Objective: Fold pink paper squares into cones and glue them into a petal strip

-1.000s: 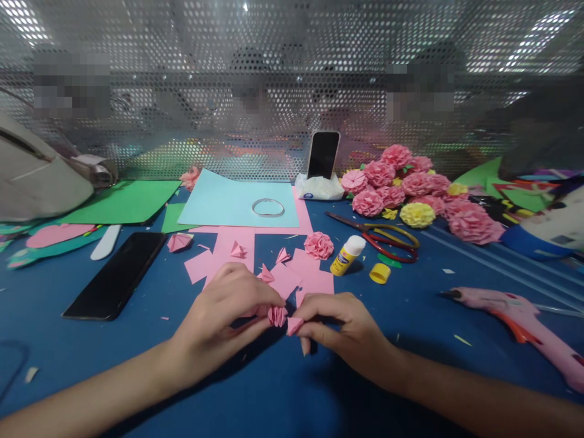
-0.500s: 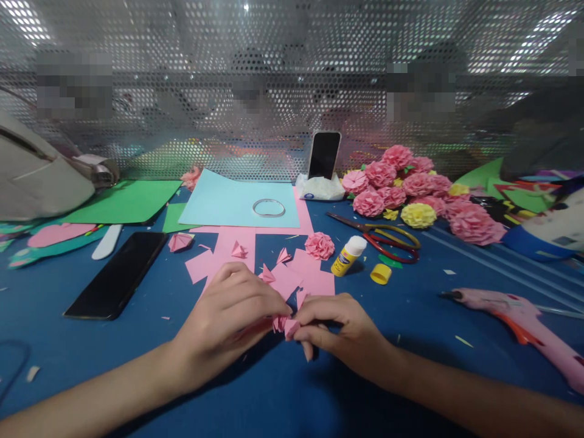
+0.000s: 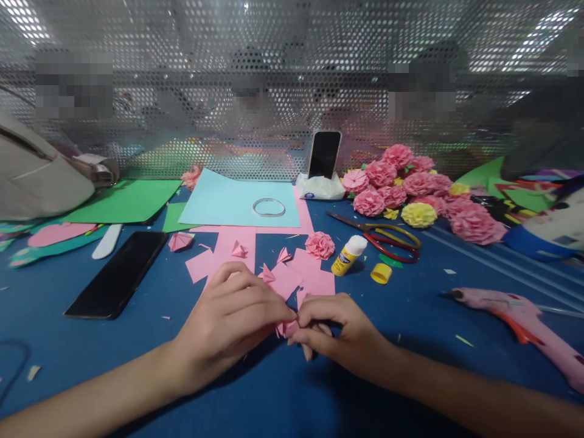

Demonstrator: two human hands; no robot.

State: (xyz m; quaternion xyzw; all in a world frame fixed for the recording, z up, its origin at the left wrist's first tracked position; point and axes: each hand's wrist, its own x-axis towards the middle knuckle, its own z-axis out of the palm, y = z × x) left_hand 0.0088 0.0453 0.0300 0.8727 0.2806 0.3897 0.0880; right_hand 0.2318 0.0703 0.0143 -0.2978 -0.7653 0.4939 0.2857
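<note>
Between the fingertips of both hands is a small pink paper flower [image 3: 286, 329], mostly covered by the fingers. My left hand [image 3: 232, 325] curls over it from the left, closed on its edge. From the other side my right hand [image 3: 340, 325] pinches the same piece between thumb and fingers. Just beyond the hands lie pink paper squares [image 3: 319, 281] and several small folded pink pieces, one folded piece [image 3: 267, 274] by my left knuckles. A finished-looking pink paper flower [image 3: 320, 246] rests behind them, beside an uncapped glue stick [image 3: 348, 255] standing tilted in view.
Scissors [image 3: 387, 237], a yellow cap [image 3: 381, 274] and a pink glue gun [image 3: 515, 316] lie to the right. Pink paper flowers [image 3: 396, 176] are heaped behind. A black phone [image 3: 116, 277] lies left; another phone [image 3: 325, 155] stands upright before a perforated metal screen [image 3: 274, 140].
My left fingertips have shifted slightly right over the pink paper flower, closer to my right fingers, and cover more of it. The things on the table have stayed put.
</note>
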